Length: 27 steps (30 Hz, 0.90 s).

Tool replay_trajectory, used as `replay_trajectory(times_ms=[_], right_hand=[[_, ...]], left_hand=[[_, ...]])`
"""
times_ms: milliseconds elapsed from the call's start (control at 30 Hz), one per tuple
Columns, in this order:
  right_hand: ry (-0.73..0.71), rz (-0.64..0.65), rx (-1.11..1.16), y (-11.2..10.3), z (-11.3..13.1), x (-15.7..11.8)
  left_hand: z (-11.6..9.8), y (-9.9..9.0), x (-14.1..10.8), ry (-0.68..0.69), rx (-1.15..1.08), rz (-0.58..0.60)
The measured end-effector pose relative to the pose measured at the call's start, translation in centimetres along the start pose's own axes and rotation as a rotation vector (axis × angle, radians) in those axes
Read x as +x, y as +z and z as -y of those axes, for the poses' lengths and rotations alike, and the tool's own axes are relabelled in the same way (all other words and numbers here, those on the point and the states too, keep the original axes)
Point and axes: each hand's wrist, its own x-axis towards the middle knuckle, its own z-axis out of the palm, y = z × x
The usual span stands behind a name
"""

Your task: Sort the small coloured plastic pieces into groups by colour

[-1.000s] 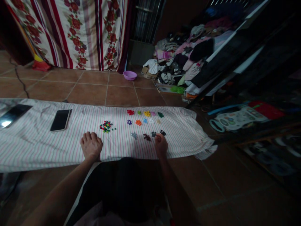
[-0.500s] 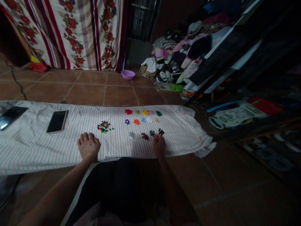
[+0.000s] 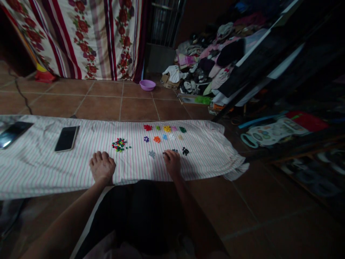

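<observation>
My left hand [image 3: 102,167] rests on the striped cloth with its fingers curled under and nothing visible in them. Just beyond it lies a mixed heap of small coloured beads [image 3: 119,144]. My right hand [image 3: 173,163] is over the dark brown beads, covering most of them, its fingers bent together at the tips; whatever they pinch is too small to make out. Dark grey beads [image 3: 175,151] show partly behind its knuckles. Black beads [image 3: 185,151] lie to its right, light grey beads [image 3: 152,154] to its left. Farther back are orange beads [image 3: 156,139] and purple beads [image 3: 146,139].
Red beads [image 3: 147,127], yellow beads [image 3: 167,128] and dark green beads [image 3: 182,129] form a back row on the cloth [image 3: 210,158]. A phone [image 3: 67,139] and another phone [image 3: 14,133] lie at left. Beyond are a purple basin [image 3: 147,85] and piled clothes [image 3: 207,61].
My right hand has shifted left, from the dark grey beads to the brown ones, uncovering the black beads. My left hand has stayed in place on the cloth.
</observation>
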Motion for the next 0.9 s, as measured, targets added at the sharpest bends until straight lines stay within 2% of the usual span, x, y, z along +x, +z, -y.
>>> replay_trajectory(times_ms=[267, 600, 900], right_hand=[[-0.032, 0.010, 0.014, 2.0, 0.0, 0.4], [-0.029, 0.086, -0.001, 1.1, 0.6, 0.3], [-0.064, 0.127, 0.078, 1.1, 0.7, 0.8]], left_hand=[[0.0, 0.1, 0.0, -0.010, 0.020, -0.004], [0.0, 0.1, 0.0, 0.015, 0.052, -0.002], [0.0, 0.1, 0.0, 0.009, 0.049, -0.014]])
